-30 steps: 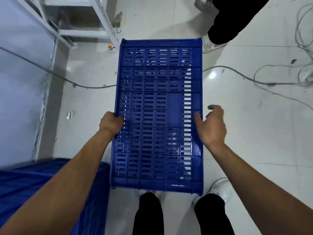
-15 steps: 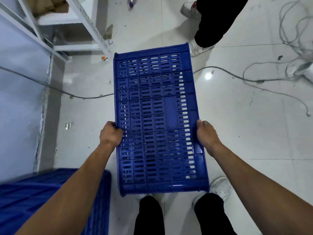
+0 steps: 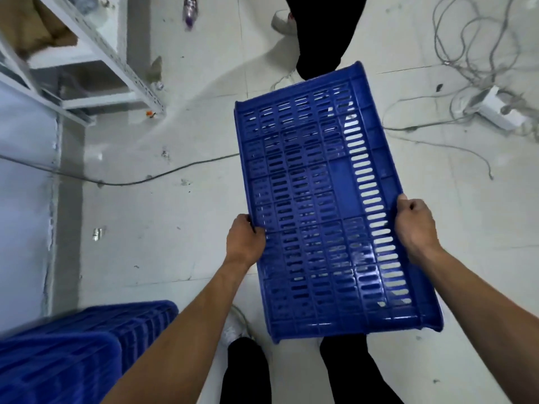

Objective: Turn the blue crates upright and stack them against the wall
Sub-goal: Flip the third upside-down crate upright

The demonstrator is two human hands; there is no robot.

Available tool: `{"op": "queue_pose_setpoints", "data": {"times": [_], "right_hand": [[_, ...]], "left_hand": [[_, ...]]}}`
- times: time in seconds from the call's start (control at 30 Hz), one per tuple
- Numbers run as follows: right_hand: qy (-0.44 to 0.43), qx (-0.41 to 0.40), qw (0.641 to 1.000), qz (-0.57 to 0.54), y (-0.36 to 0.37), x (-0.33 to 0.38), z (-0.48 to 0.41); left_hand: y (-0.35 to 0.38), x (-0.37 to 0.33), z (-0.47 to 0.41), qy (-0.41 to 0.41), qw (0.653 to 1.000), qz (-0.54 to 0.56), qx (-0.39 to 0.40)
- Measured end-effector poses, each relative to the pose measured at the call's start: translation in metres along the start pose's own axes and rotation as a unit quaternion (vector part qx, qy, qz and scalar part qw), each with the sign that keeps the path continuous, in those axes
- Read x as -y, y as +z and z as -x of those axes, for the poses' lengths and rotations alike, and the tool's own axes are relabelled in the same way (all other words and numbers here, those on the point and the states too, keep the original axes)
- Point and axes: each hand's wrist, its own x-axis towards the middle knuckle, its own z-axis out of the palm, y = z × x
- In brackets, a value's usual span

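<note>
A blue slotted crate (image 3: 318,205) is held off the floor in front of me, its perforated face toward the camera and its far end turned to the right. My left hand (image 3: 244,242) grips its left long edge. On the right long edge, my right hand (image 3: 414,224) is closed around the rim. Other blue crates (image 3: 73,348) stand at the lower left beside the pale wall (image 3: 20,217); their orientation is unclear.
A white metal shelf rack (image 3: 96,59) stands at the upper left. Another person's legs (image 3: 318,39) are just beyond the crate. Cables (image 3: 466,62) and a power strip (image 3: 495,109) lie at the right, one cable (image 3: 140,179) crosses the floor.
My right hand has closed onto the crate's right edge. The crate has swung to the right and lifted, its far end now pointing up-right.
</note>
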Motion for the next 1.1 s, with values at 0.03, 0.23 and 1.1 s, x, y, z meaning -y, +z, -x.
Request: {"op": "queue_pose_setpoints", "data": {"times": [0.03,0.23,1.1], "right_hand": [[-0.013,0.013,1.0,0.006,-0.008,-0.002,-0.004],[-0.046,0.027,0.996,0.065,-0.025,-0.002,-0.013],[-0.192,0.401,0.89,0.103,0.105,0.096,0.097]], "left_hand": [[0.008,-0.006,-0.002,0.006,1.0,-0.01,0.0],[0.034,-0.024,-0.013,-0.012,0.999,-0.04,-0.022],[-0.038,-0.055,0.002,0.183,0.971,-0.114,-0.107]]}}
